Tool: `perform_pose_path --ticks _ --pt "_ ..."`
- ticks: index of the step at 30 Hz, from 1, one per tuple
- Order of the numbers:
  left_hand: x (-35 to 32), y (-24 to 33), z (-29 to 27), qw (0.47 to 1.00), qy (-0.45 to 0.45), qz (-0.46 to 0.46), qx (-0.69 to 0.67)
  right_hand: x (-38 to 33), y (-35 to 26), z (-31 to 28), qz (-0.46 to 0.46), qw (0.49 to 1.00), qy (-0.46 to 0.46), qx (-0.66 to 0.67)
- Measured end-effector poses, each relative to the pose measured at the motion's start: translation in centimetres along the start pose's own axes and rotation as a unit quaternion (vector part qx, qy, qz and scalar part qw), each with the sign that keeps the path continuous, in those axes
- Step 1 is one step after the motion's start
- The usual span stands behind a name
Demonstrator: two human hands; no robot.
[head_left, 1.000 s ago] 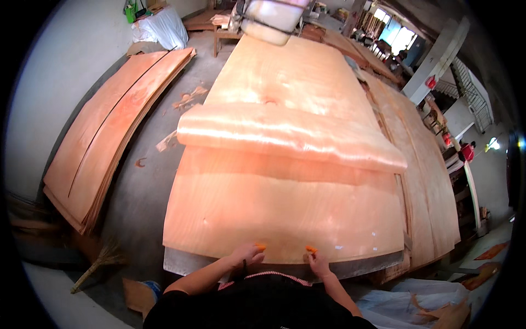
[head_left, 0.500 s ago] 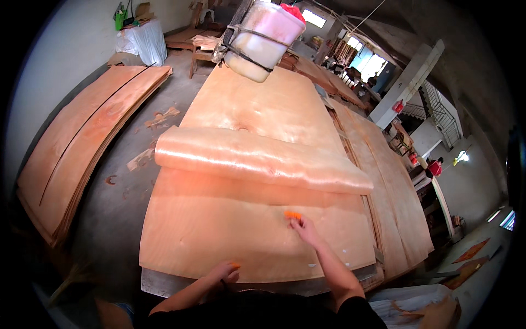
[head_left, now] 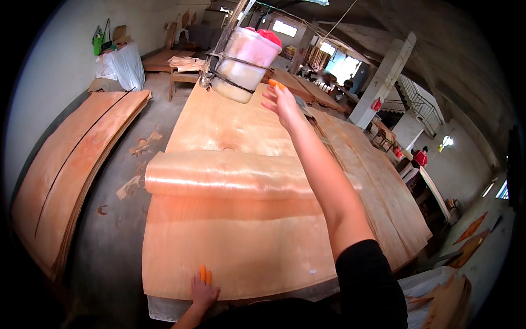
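Near the front edge of a wide, light wood veneer sheet [head_left: 241, 247], my left hand [head_left: 205, 289] lies open with its fingers stretched out, orange finger covers on two of them. My right hand [head_left: 281, 103] is raised at the end of an outstretched arm, just right of a whitish plastic container [head_left: 241, 68] with something red at its top. Its fingers are apart, one in an orange cover, and no object shows in them. Whether it touches the container I cannot tell. The far part of the veneer is folded back into a thick roll [head_left: 224, 174] across the stack; my right arm hides part of it.
Dark bands tie the container to a post [head_left: 224, 38]. Another veneer stack [head_left: 71, 159] lies at the left, with scraps [head_left: 145, 143] on the floor beside it. More sheets [head_left: 378, 175] lie at the right. A person in red [head_left: 420, 159] is far off at the right.
My right hand has gone from the near veneer up and forward to beside the container. My left hand has moved left and now lies with fingers stretched out. The view has shifted.
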State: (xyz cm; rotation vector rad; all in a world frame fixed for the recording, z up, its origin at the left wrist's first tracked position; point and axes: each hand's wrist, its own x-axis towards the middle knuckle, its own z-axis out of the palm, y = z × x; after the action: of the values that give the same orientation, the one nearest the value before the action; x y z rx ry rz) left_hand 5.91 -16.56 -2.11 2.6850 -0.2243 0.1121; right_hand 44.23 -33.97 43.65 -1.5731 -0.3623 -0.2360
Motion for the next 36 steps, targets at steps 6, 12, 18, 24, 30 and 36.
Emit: perform_pose_path --ticks 6,12,18,24,30,36 --pt "-0.2 -0.1 0.3 0.997 0.065 0.028 -0.035 4.8 -1.7 1.7 0.053 0.991 0.001 0.126" --pt "-0.3 0.1 -0.2 0.997 0.065 0.031 -0.042 6.3 -1.9 0.3 0.088 0.975 -0.021 0.203" --pt "-0.1 0.2 -0.7 0.998 0.056 0.027 -0.019 3.6 -2.4 0.0 0.052 0.976 -0.062 0.202" --pt "0.3 0.3 -0.5 0.997 0.061 0.033 -0.033 -2.5 0.5 -1.2 0.023 0.983 -0.084 0.159" --pt "2.3 0.2 -1.6 0.966 0.095 -0.003 -0.241 -13.4 6.3 -3.6 0.105 0.983 -0.094 0.120" --pt "11.6 7.7 -11.8 0.937 0.131 0.085 -0.312 -27.1 13.1 -3.9 0.175 0.978 -0.112 0.027"
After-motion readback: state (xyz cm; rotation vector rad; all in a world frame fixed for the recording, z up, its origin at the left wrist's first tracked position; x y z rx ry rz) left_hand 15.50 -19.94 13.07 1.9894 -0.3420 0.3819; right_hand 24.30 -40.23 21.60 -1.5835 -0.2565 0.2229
